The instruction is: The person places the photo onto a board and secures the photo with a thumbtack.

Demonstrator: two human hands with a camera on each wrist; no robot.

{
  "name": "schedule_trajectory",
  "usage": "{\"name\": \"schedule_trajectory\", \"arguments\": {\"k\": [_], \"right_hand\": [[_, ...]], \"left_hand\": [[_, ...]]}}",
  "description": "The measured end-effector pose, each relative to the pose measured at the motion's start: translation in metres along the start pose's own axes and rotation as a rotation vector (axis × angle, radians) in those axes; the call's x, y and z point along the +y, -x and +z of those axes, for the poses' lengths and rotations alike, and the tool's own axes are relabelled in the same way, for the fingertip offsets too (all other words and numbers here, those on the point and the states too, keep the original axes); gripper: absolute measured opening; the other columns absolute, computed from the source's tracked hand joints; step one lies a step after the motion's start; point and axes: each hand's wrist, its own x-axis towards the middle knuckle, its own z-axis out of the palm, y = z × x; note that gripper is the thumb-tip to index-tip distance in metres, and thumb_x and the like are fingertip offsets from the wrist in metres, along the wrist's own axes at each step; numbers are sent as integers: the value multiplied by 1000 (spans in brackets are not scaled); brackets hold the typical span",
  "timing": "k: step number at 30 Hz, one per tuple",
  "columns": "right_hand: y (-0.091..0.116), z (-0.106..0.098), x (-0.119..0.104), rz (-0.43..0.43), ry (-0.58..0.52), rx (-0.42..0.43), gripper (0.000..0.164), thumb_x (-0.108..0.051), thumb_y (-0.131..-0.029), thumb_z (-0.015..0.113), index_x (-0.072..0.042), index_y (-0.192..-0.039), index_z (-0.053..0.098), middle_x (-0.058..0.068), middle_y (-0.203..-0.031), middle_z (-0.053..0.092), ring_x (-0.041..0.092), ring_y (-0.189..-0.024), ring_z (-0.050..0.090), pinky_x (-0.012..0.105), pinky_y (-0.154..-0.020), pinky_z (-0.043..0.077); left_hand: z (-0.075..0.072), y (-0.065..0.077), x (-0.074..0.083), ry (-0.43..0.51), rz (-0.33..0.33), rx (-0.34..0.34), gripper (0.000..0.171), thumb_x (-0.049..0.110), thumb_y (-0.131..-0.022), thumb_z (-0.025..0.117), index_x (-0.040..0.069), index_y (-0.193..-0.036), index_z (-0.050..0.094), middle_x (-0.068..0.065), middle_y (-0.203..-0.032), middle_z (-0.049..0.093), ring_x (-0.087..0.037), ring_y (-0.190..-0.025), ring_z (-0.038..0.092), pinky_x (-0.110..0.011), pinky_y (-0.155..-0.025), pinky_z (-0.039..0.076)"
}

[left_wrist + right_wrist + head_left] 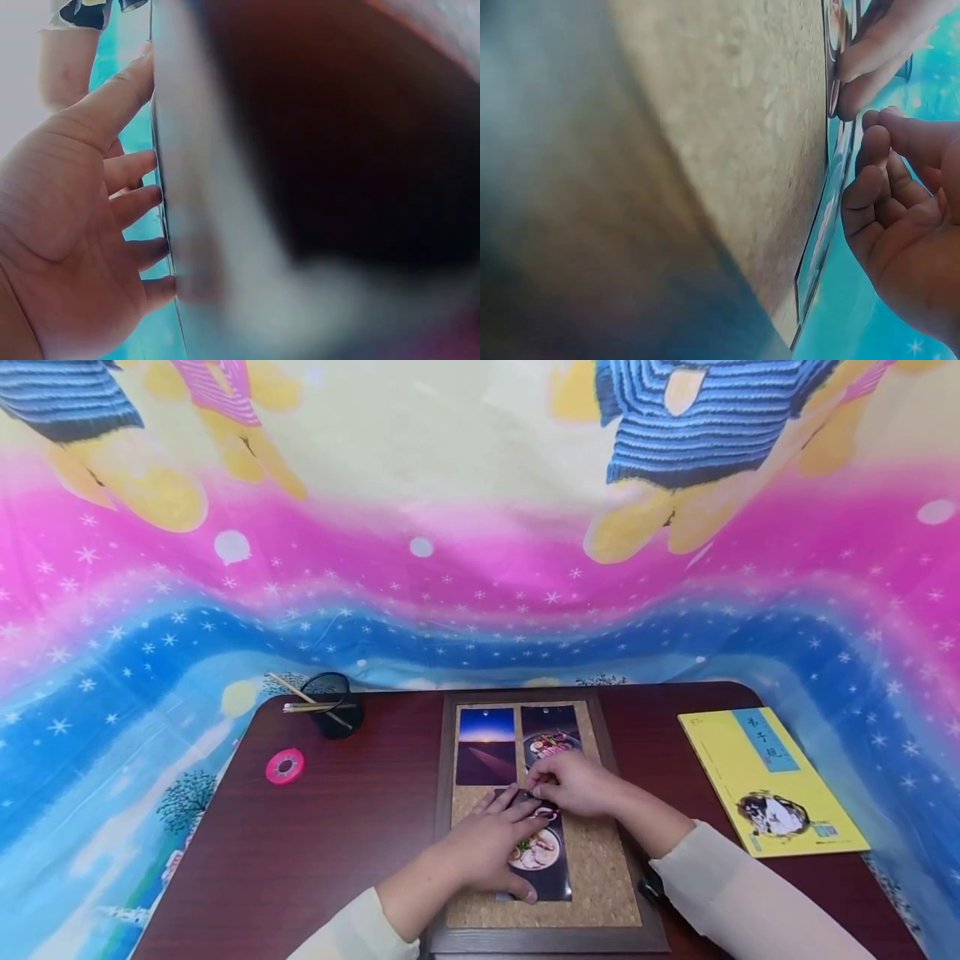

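A cork board (607, 893) in a dark frame lies on the table. My left hand (487, 847) rests spread out on a photo of a bowl of food (558, 877), its fingers straight and pressing the photo to the cork. At that photo's top edge my right hand (573, 783) pinches a small pushpin, mostly hidden by the fingertips. Above are a sunset photo (486, 747) and another food photo (551, 722), each with a small pale pin at its top. In the right wrist view, the right thumb and index finger meet close to the board's surface, beside the left hand (877, 56).
On the left of the table (360, 827) stand a black mesh cup (341, 718) with pencils (303, 695) and a pink round dish (285, 766). A yellow book (780, 785) lies at the right. Behind hangs a patterned cloth (450, 585). A small black object (650, 889) sits by the right sleeve.
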Motion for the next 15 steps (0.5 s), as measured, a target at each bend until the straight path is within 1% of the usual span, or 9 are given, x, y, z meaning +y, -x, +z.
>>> {"name": "schedule_trajectory", "arguments": {"k": [4, 7, 15], "right_hand": [[-7, 2, -1, -38, 27, -18, 14, -5, -96, 69, -17, -97, 77, -8, -90, 73, 3, -79, 62, 30, -74, 52], [-11, 3, 0, -54, 35, -32, 17, -3, -96, 67, -17, -95, 77, -8, -90, 73, 4, -80, 62, 30, -75, 53], [-19, 4, -4, -13, 49, -104, 19, -3, -98, 65, -17, -94, 77, -9, -88, 71, 6, -76, 59, 31, -74, 51]], "left_hand": [[1, 0, -1, -1, 7, 7, 108, 74, -74, 79, 26, -162, 40, 4, -171, 25, -34, -158, 15, -60, -123, 22], [2, -1, -1, -6, 9, 10, 107, 74, -74, 79, 27, -162, 40, 4, -171, 25, -33, -159, 13, -60, -123, 22], [3, 1, -1, -5, -1, 3, 107, 75, -74, 79, 28, -162, 39, 4, -170, 27, -33, -159, 13, -60, -123, 21]]}}
